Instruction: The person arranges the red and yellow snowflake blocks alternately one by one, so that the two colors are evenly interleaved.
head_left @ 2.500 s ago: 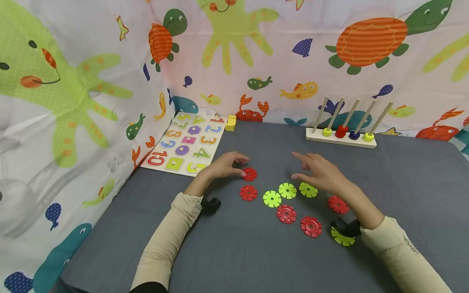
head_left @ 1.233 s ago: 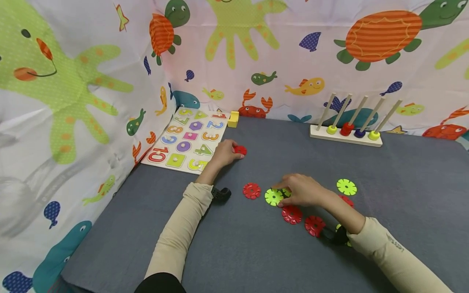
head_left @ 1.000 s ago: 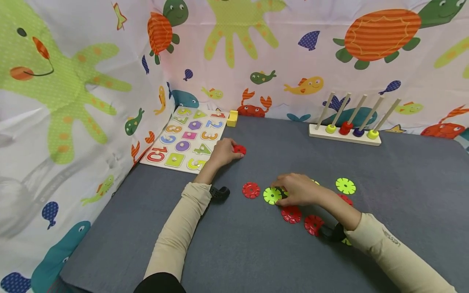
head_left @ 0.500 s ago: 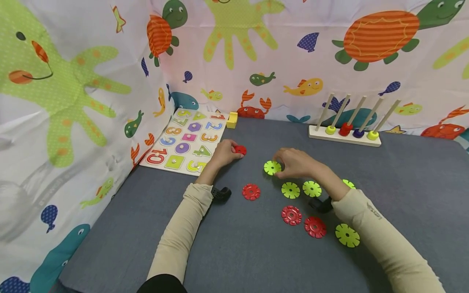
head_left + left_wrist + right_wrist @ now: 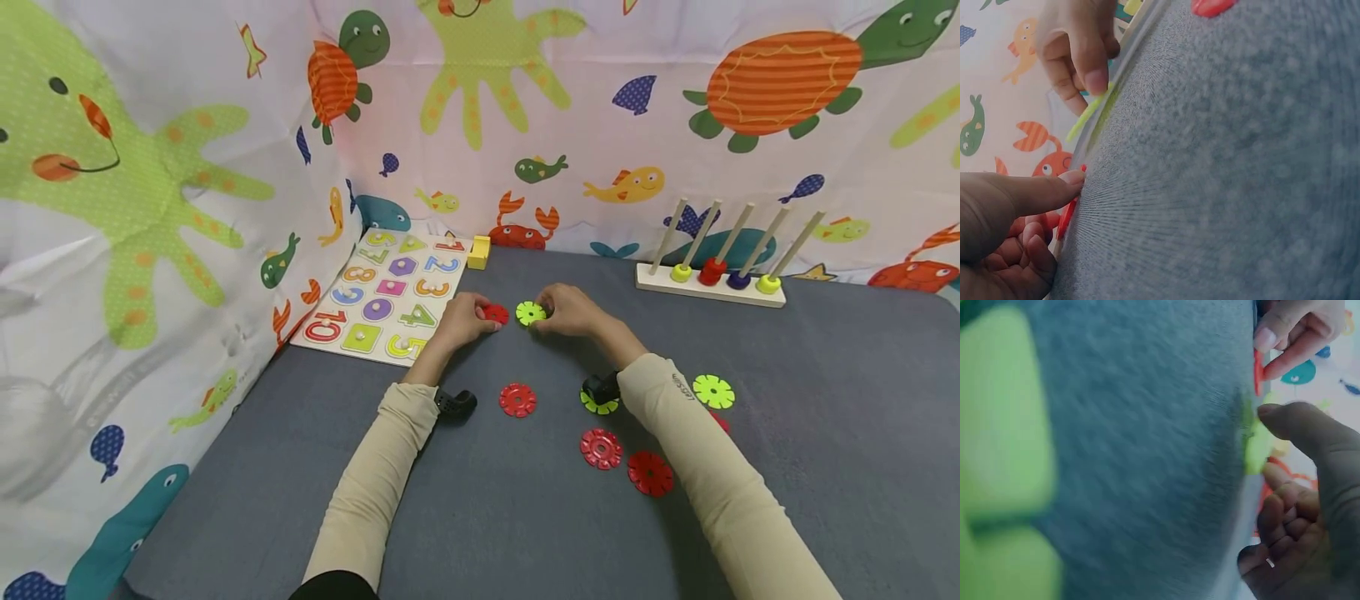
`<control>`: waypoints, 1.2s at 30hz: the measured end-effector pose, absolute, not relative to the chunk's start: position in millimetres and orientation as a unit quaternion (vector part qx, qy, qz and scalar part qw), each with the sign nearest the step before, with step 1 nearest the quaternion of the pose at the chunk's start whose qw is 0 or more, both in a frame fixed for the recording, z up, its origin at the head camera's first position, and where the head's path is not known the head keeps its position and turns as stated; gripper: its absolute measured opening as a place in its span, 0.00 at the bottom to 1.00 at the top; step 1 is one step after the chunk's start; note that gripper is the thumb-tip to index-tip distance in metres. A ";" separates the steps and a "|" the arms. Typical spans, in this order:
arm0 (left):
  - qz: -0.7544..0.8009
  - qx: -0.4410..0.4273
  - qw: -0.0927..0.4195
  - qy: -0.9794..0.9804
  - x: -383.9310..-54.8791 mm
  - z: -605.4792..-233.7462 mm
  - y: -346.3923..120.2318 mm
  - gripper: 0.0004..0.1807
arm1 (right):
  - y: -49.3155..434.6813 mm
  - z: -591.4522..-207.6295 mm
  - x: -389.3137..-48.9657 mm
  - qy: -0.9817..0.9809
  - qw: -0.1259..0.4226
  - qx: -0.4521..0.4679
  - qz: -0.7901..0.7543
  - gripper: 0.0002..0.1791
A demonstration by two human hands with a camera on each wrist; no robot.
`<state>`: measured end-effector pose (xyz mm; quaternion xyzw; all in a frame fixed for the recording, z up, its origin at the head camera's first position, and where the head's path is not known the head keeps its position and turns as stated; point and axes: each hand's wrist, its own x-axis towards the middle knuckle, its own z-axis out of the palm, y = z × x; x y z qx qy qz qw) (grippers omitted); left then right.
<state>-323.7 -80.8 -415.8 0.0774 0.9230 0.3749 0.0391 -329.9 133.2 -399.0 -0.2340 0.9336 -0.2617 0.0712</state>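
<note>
In the head view my left hand [image 5: 461, 321] pinches a red notched disc [image 5: 496, 314] between thumb and fingers, close to the number puzzle's right edge. Just to its right, my right hand [image 5: 570, 312] pinches a yellow-green notched disc [image 5: 530, 313]; a small gap of table parts the two discs. Seen from the left wrist, the yellow-green disc [image 5: 1090, 116] is tilted, one edge close over the table, and the red disc [image 5: 1067, 215] sits under the left thumb. The right wrist view shows the yellow-green disc [image 5: 1259, 447] between right thumb and fingers.
Loose red discs [image 5: 518, 400] and yellow-green discs [image 5: 714, 391] lie nearer on the grey table [image 5: 480, 517], some partly under the right arm. A wooden number puzzle [image 5: 375, 292] lies back left beside a yellow block [image 5: 478, 252]. A peg stand [image 5: 708, 286] with small rings stands back right.
My right hand has taken the yellow-green disc from the group and carried it away and left, up beside the red one. Earlier, my left hand took the red disc and moved it farther back.
</note>
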 end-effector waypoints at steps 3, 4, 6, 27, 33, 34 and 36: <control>0.371 0.080 0.033 0.924 -322.7 -416.2 -80.5 0.25 | 133.7 -407.4 -332.0 0.926 0.072 -0.220 -0.300 0.21; 0.371 0.082 0.031 0.924 -322.4 -416.2 -80.4 0.25 | 134.0 -409.4 -332.2 0.923 0.072 -0.221 -0.306 0.22; 0.371 0.086 0.029 0.924 -321.9 -416.1 -80.3 0.25 | 134.7 -411.2 -331.7 0.921 0.077 -0.222 -0.310 0.24; 0.371 0.104 0.034 0.922 -323.2 -415.9 -82.4 0.26 | 130.4 -406.4 -329.2 0.922 0.101 -0.192 -0.319 0.28; 0.381 0.153 0.003 0.912 -320.5 -413.5 -80.3 0.24 | 139.5 -395.2 -317.6 0.910 0.112 -0.227 -0.328 0.26; 0.378 0.170 -0.002 0.910 -321.0 -413.1 -78.6 0.23 | 141.0 -392.9 -312.2 0.906 0.116 -0.239 -0.329 0.26; 0.368 0.206 -0.008 0.907 -322.3 -411.2 -75.1 0.23 | 142.9 -388.9 -299.7 0.896 0.128 -0.265 -0.332 0.25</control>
